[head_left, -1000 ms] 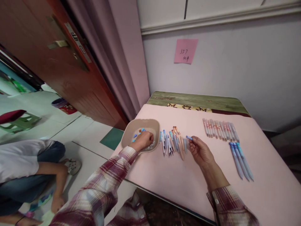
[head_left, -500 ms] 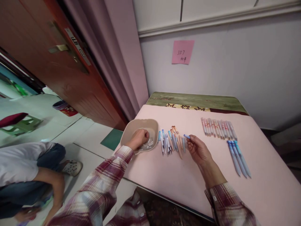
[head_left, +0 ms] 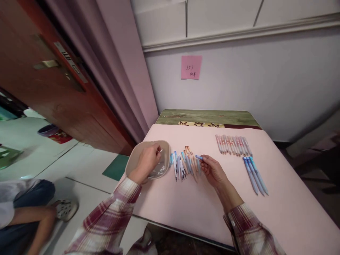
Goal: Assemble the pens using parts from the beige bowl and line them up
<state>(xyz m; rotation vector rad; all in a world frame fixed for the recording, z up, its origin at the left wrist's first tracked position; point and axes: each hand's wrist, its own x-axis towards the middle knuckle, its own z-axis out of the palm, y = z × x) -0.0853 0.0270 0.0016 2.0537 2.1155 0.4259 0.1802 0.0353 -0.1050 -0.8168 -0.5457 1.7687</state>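
Observation:
My left hand (head_left: 149, 157) is above the beige basin (head_left: 129, 161), its fingertips pinched on a small white piece (head_left: 161, 151). More small white pieces (head_left: 161, 170) lie at the bottom of the basin. Over the table, my right hand (head_left: 214, 170) grips a short blue pen part (head_left: 198, 157) between thumb and fingers, its end pointing left. Between the hands lies a loose group of pen parts: white refills with dark tips (head_left: 182, 169), blue-grey barrels (head_left: 188, 164) and short orange-brown parts (head_left: 188, 150).
At the right, a row of clear, reddish pens (head_left: 233, 145) lies above three blue pens (head_left: 255, 176). Pink covering spreads over the table (head_left: 186, 202). A pink note (head_left: 191, 67) is on the wall. On the left are a wooden door (head_left: 87, 106) and a crouching person (head_left: 29, 216).
My left hand has risen from the bottom of the basin with a small white piece in its fingertips. My right hand still holds the blue pen part. The camera view has shifted right.

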